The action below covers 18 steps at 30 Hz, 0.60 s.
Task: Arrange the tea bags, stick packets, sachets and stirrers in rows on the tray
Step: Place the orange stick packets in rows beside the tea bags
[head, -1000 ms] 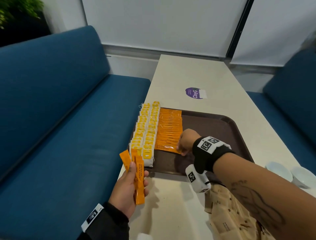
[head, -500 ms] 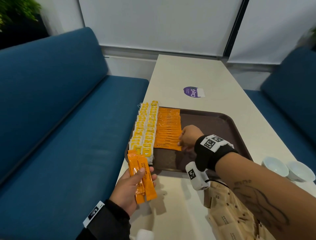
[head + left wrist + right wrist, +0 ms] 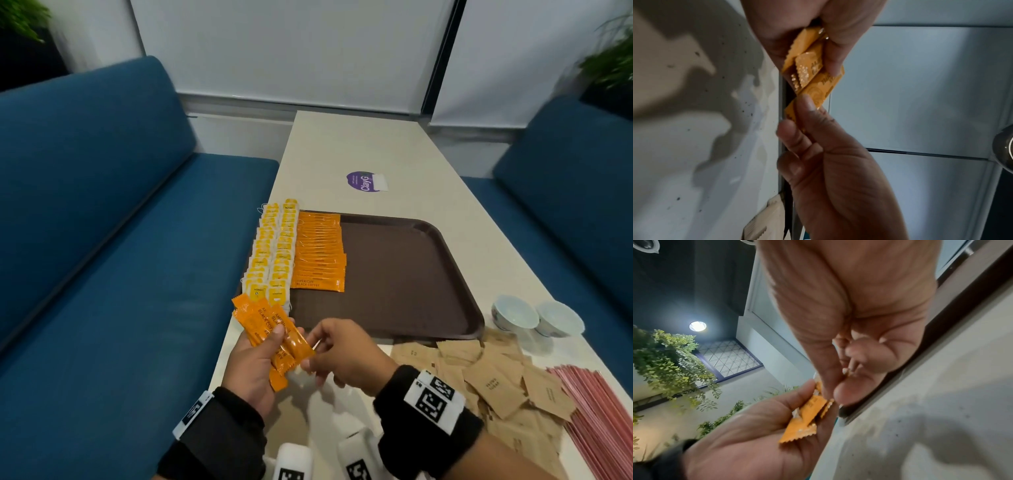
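My left hand (image 3: 274, 342) holds a small fan of orange stick packets (image 3: 258, 318) over the table's near left edge, thumb on top. My right hand (image 3: 313, 353) meets it and pinches the near end of one packet (image 3: 298, 349) from the fan. In the left wrist view the same packets (image 3: 812, 73) sit between both hands. The right wrist view shows the packets (image 3: 805, 418) in the left palm. On the brown tray (image 3: 411, 274), two rows of yellow tea bags (image 3: 274, 253) line the left side, with a row of orange stick packets (image 3: 320, 253) beside them.
Brown paper sachets (image 3: 496, 380) lie heaped on the table near the tray's front right corner. Pink stirrers (image 3: 603, 411) lie at the far right. Two white bowls (image 3: 513, 313) stand right of the tray. Blue sofas flank the table; a purple sticker (image 3: 364, 181) lies beyond the tray.
My right hand left the orange row on the tray and came back to the left hand, where it now pinches a packet. The left hand shifted slightly right.
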{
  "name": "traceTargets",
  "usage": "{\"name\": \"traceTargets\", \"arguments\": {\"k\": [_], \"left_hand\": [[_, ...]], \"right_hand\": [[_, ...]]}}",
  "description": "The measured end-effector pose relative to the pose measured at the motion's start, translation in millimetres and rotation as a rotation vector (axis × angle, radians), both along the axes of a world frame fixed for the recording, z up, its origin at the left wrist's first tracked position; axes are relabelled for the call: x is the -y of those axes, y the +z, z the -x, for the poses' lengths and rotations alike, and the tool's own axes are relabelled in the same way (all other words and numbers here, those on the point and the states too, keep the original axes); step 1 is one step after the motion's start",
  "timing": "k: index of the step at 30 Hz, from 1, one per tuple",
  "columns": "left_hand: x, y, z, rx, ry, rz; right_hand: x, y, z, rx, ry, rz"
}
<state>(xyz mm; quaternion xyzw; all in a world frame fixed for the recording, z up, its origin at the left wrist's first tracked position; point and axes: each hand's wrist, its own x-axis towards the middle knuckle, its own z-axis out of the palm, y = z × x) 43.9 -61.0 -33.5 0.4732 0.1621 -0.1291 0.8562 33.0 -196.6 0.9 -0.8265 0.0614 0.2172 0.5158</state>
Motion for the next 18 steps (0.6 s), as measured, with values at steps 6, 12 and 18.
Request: {"name": "traceTargets", "arguments": {"k": [6, 12, 18], "left_hand": [[-5, -1, 5, -0.030, 0.001, -0.018], [-14, 0, 5, -0.057, 0.020, -0.028], [-18, 2, 0, -0.056, 0.032, -0.020]], "right_hand": [[33, 11, -25, 0.143, -0.151, 0.104], [63, 14, -82, 0.145, -0.191, 0.317], [52, 3, -111, -0.047, -0.172, 0.307]]}}
